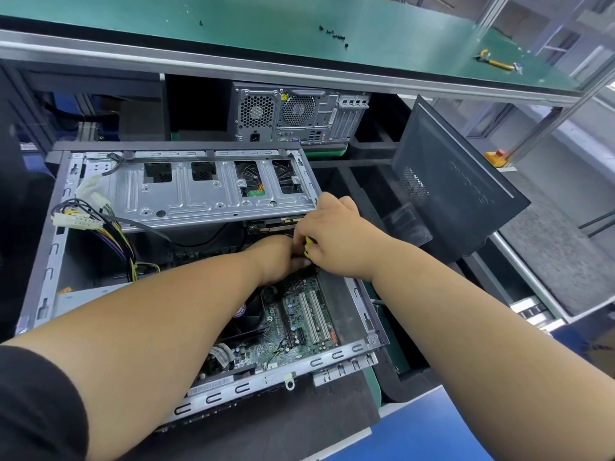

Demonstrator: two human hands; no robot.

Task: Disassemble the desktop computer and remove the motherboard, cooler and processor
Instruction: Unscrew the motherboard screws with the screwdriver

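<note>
An open desktop case (364,347) lies on its side in front of me, its metal drive cage (186,191) swung up at the back. Inside it sits the green motherboard (301,324), with the black cooler fan (248,316) partly hidden under my left forearm. My left hand (278,257) reaches deep into the case; its fingers are hidden. My right hand (332,236) grips a yellow-handled tool (307,247) right beside the left hand, over the board's far end. The processor is not in sight.
Loose power cables (100,227) hang at the case's left. A black side panel (459,191) leans at the right. A second computer (299,114) stands behind. On the green shelf above lie several black screws (334,34) and a yellow screwdriver (496,61).
</note>
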